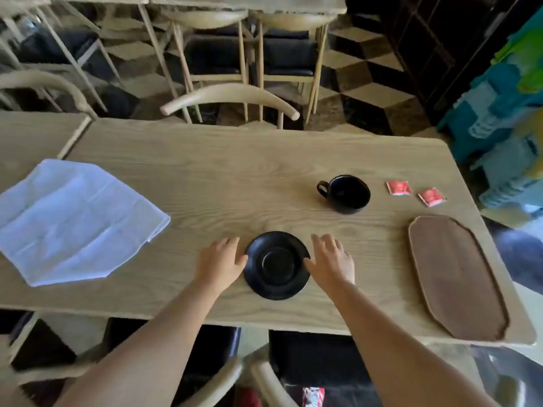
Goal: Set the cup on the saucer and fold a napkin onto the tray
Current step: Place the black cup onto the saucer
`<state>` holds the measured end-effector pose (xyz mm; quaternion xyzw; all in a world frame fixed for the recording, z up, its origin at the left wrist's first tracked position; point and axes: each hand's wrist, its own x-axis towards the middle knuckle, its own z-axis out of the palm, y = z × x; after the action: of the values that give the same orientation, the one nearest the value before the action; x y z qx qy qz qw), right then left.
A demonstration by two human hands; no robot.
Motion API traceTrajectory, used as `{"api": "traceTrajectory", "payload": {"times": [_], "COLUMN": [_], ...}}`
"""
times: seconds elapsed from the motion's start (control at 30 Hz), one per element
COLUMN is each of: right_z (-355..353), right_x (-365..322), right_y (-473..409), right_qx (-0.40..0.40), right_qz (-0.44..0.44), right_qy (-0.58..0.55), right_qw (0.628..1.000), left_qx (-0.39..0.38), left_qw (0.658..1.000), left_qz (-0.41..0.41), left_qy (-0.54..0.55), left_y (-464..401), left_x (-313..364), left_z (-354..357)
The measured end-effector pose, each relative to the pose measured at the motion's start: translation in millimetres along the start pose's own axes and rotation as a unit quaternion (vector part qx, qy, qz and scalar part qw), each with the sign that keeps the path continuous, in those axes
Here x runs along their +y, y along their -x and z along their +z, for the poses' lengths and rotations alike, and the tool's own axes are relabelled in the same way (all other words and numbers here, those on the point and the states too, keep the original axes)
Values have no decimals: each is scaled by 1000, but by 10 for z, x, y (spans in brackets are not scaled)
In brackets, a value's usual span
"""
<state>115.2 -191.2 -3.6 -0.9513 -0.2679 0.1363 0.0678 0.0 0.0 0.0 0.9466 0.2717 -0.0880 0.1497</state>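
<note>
Two bare hands frame a round black ceramic saucer [277, 265] near the front edge of a long pale wooden table [235, 177]. The left hand [221, 262] lies flat at the saucer's left rim, thumb touching or almost touching it; the right hand [332, 259] lies flat at the right rim in the same way. Both are relaxed with fingers straight, grasping nothing. The black ceramic cup [346, 194], handle pointing left, stands empty farther back and to the right, well apart from the saucer. A white cloth napkin [73, 221] lies spread out at the left end. An oblong dark wooden tray [458, 277] lies bare at the right end, with two red sachets [415, 192] just beyond it. The saucer seems placed, so the first step is likely starting: the right hand would need to reach back for the cup, grip it and lower it into the saucer's centre ring.
</note>
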Motion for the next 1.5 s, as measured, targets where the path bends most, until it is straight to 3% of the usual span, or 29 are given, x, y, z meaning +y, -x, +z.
{"api": "traceTrajectory", "payload": {"times": [0.17, 0.4, 0.57, 0.73, 0.97, 1.5], "right_z": [243, 332, 281, 257, 209, 171], "right_x": [39, 41, 384, 865, 1325, 1560], "right_y": [-42, -37, 138, 383, 637, 658], "right_qx": [-43, -52, -41, -23, -7, -65], "right_qz": [31, 96, 115, 161, 180, 148], "right_qy": [-52, -247, -319, -344, -343, -350], "right_qw": [997, 963, 940, 925, 922, 923], "left_qx": [-65, -9, -9, -64, -57, -51], "left_qw": [987, 964, 952, 921, 927, 938], "left_qz": [-74, -127, -126, -117, -62, -53], "left_qy": [130, 232, 280, 367, 365, 338], "left_y": [-143, -133, 19, 150, 343, 383], "left_x": [-32, 145, 401, 722, 1182, 1285], "left_z": [299, 443, 548, 790, 941, 1000]}}
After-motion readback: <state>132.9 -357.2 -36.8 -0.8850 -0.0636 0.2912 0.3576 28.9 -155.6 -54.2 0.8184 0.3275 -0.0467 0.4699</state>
